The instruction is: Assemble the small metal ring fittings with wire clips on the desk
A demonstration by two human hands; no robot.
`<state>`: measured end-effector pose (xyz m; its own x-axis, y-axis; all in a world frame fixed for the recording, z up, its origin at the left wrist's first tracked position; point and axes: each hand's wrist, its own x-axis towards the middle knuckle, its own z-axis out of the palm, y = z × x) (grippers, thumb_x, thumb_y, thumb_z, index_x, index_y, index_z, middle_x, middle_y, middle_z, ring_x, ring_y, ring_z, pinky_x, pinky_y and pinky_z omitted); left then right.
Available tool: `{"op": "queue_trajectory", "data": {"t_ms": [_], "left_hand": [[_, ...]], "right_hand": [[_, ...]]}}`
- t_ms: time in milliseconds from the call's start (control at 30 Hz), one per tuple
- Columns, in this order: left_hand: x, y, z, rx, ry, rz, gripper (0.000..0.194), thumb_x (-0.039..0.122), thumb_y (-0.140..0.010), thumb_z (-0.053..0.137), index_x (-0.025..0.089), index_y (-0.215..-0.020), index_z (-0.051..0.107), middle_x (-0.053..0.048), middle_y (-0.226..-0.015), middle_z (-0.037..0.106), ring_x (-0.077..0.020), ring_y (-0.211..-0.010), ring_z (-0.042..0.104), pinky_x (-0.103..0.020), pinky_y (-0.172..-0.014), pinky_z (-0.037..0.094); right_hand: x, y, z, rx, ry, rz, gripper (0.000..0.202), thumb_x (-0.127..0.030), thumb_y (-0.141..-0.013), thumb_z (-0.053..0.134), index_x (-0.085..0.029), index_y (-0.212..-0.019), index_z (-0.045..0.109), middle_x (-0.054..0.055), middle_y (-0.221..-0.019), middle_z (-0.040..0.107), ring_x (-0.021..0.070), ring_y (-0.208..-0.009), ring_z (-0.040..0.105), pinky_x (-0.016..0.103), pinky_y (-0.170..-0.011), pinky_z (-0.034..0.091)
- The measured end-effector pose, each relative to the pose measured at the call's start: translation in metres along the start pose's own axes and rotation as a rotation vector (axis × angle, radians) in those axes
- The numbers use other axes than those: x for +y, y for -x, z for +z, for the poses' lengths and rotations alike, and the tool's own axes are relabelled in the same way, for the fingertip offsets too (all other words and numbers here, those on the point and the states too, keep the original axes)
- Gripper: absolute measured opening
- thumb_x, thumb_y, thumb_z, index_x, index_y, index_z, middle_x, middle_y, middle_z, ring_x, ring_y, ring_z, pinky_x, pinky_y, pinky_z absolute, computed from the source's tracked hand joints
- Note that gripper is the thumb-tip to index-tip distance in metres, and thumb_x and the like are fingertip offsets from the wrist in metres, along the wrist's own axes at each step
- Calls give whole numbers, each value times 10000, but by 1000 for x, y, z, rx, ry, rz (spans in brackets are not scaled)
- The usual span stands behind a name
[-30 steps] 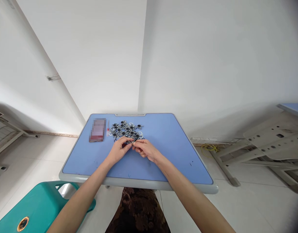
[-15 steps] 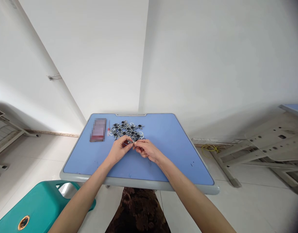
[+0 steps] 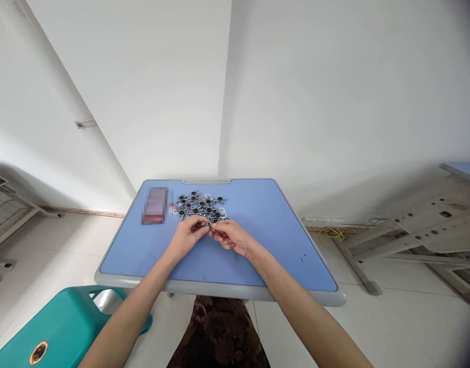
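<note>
Both hands are on one small metal fitting [image 3: 206,224], just off the near edge of the pile, over the middle of the blue desk [image 3: 219,268]. Left hand [image 3: 187,235] pinches it between thumb and fingers from the left, back of the hand arched over it. Right hand [image 3: 235,237] pinches in from the right, thumb and index at the fitting's right end, other fingers curled under. Fingertips of the two hands meet or nearly so; can't tell which. Most of the fitting is hidden by the fingers, so its exact shape and how its ends join can't be read from here.

Step in hand, my read: fine two-handed fingertip work on a single piece, left steadying, right working the end. Next move calls for a firm left pinch, small right-finger adjustments, and both wrists kept low over the desk. Slip risk looks real given how little of the part there is to grip.

Pile of metal fittings [image 3: 195,210] sits just beyond the hands: black round centres, silvery arms and loops, overlapping. One fitting [image 3: 220,199] pokes out at its far right. Small screwdriver [image 3: 171,206] with a red-and-clear handle lies left of the pile, shaft pointing far; neither hand touches it. Left of that, a pixelated flat rectangular item [image 3: 155,206]; can't identify it.
</note>
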<state>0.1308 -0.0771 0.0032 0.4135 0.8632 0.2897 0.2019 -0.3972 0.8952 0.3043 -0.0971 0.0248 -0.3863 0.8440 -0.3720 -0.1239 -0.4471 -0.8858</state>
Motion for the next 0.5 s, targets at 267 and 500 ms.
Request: {"op": "queue_trajectory", "data": {"t_ms": [267,500], "left_hand": [[4,-1,-1,-27,210,-107,252,355,-763,659,159,-918,627,5,-692,572,-133,-639,609,-281,-666,507],[4,1,-1,-56,181,-80,220,321,-776,651,164,-928,630,-13,-752,597,-134,-672,608,-274,-675,504]], "right_hand": [[-13,11,-11,137,-179,-171,99,-180,-664,574,-153,-758,578,-44,-564,509,29,-398,345,163,-389,295],[-19,19,-14,151,-142,-479,246,-369,-781,631,-183,-938,605,52,-893,665,143,-797,600,312,-783,467]]}}
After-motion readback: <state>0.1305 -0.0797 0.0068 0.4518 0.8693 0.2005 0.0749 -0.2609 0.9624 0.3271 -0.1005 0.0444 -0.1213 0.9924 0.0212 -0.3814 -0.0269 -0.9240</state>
